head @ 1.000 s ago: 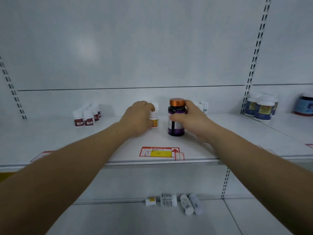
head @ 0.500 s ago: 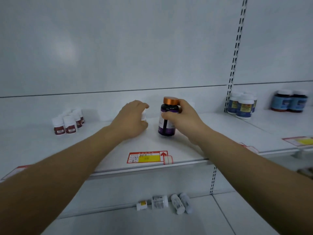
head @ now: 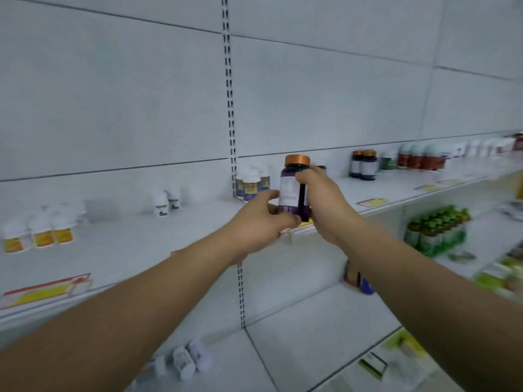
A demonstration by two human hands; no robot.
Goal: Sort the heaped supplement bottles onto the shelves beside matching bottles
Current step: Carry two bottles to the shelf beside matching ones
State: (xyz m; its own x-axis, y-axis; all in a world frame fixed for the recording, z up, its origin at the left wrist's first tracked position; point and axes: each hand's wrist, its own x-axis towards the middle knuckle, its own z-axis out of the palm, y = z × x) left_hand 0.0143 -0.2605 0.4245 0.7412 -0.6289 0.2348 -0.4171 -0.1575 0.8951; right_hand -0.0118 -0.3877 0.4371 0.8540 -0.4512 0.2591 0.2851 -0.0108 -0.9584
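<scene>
**Dark bottle lifted off the shelf and on its way right**

White shelves [head: 119,244] run along a white wall, with little groups of bottles standing on them. Far to the left stand white bottles with yellow labels [head: 42,236]. A bit further right are two small white bottles with dark labels [head: 165,202], then a bunch of blue-labelled bottles [head: 250,183] just past the slotted post [head: 230,108].

A second ago the view was on a shelf part further left, where the dark bottle stood on the shelf under the right hand while the left hand rested on a small white bottle. Now the view has swung to the right. The dark bottle with the orange cap [head: 294,188] is up in the air in front of the shelf edge. The left hand [head: 260,224] has let go of the small bottle and now touches the low end of the dark one; its picture is blurry, so it may be a loose hold and not a firm one. The right hand [head: 325,205] has its grip wrapped round the bottle's side.

Further right on the same shelf stand two dark bottles with orange caps [head: 363,165]. They look like the same kind, so that is likely where this one should go. More brown-red bottles [head: 418,158] stand beyond them. Down on the lower shelf, a few white bottles [head: 186,360] lie on their sides, waiting to be sorted.
</scene>
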